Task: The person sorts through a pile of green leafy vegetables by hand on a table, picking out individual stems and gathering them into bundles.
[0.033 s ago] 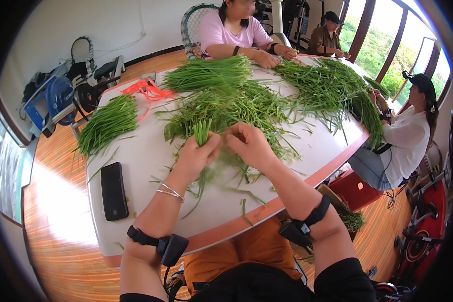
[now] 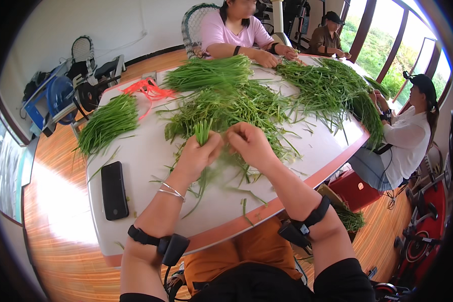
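Observation:
My left hand (image 2: 200, 153) is closed around a small bunch of green chives (image 2: 203, 132). Their cut-looking tips stick up above the fist, and long leaves hang below it. Close beside it, my right hand (image 2: 250, 146) has thumb and fingers pinched together; whatever is between them is too small or blurred to make out. Both hands hover over the near side of a loose, tangled heap of chives (image 2: 256, 105). Behind that heap lies a neater pile of chives (image 2: 206, 73), and another aligned bundle (image 2: 109, 123) rests at the table's left.
A black phone (image 2: 115, 191) lies on the white table (image 2: 151, 211) at left. Red plastic ties (image 2: 148, 89) sit farther back. More chives (image 2: 327, 85) cover the right side, where co-workers sit. A red box (image 2: 355, 189) stands below the table's right edge.

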`<state>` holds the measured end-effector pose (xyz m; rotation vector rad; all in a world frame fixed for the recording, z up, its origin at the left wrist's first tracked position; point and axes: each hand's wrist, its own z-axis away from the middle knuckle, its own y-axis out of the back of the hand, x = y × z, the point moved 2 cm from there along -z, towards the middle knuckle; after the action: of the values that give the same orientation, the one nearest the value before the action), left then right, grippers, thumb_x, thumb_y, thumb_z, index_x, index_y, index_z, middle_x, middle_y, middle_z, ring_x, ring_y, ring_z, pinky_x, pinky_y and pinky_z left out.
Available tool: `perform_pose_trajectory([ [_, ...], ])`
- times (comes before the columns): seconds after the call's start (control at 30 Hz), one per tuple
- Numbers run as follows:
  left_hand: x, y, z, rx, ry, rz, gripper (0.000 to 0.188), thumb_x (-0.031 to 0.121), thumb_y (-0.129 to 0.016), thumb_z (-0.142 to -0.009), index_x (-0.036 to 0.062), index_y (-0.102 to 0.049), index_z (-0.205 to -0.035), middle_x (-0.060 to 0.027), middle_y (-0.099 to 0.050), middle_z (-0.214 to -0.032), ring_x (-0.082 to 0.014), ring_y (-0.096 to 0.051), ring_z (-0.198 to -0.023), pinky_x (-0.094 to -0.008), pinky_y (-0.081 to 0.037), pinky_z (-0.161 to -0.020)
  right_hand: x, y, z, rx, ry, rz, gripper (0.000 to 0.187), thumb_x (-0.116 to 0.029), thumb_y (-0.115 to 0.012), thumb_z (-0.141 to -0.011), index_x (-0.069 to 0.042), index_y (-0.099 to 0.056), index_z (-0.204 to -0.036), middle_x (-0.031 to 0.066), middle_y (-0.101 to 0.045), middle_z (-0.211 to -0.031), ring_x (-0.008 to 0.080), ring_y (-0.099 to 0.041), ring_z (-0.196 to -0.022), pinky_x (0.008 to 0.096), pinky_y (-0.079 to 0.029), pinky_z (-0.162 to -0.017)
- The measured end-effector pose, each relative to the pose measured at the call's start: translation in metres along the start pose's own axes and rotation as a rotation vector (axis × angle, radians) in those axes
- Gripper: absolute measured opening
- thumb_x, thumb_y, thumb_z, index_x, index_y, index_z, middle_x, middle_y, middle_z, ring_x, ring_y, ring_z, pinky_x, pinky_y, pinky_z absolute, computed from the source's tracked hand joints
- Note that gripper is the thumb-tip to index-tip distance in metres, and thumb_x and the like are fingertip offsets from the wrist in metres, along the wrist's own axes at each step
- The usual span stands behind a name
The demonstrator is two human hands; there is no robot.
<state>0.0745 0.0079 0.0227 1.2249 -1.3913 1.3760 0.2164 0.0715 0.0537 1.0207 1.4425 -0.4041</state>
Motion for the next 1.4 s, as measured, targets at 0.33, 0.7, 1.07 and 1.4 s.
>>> perform_pose_trajectory([
  [0.33,0.008,0.012,-0.003,0.286,-0.197,0.118,0.025,0.026,-0.051,-0.092,0.0041,-0.053,-0.081,0.0023,-0.047,-0.060,-0.0030,-0.037,-0.048,-0.0179,-0.028,-0.041,0.020,-0.007,0.009,-0.379,-0.156,-0.178,0.025,-0.010,-0.042,-0.089,0.004,-0.056,-0.104,0.0071,-0.063,-0.086,0.0123,-0.059,-0.069,0.0255,-0.051,-0.063],
  [0.7,0.012,0.015,-0.001,0.322,-0.250,0.143,0.023,0.025,-0.051,-0.092,0.0042,-0.053,-0.083,0.0020,-0.048,-0.062,-0.0031,-0.037,-0.049,-0.0172,-0.027,-0.041,0.016,-0.001,0.017,-0.355,-0.171,-0.100,0.022,-0.014,-0.043,-0.090,0.001,-0.059,-0.092,0.0051,-0.063,-0.083,0.0111,-0.059,-0.067,0.0237,-0.047,-0.063],
  [1.07,0.019,0.017,-0.002,0.376,-0.414,-0.069,0.025,0.027,-0.048,-0.093,0.0050,-0.051,-0.081,0.0027,-0.046,-0.063,-0.0041,-0.037,-0.051,-0.0194,-0.032,-0.045,0.032,0.057,0.015,0.090,-0.041,0.138,0.023,-0.017,-0.056,-0.084,-0.002,-0.060,-0.100,0.0055,-0.064,-0.088,0.0146,-0.059,-0.062,0.0278,-0.048,-0.061],
  [1.4,0.062,0.011,0.018,0.540,-0.715,-0.846,0.008,0.010,-0.055,-0.085,0.0064,-0.055,-0.092,-0.0083,-0.058,-0.070,-0.0214,-0.053,-0.058,-0.0294,-0.043,-0.058,0.028,0.035,0.078,-0.534,-0.059,0.779,0.022,-0.031,-0.067,-0.069,-0.011,-0.063,-0.075,0.0076,-0.061,-0.075,0.0287,-0.059,-0.073,0.0390,-0.045,-0.063],
])
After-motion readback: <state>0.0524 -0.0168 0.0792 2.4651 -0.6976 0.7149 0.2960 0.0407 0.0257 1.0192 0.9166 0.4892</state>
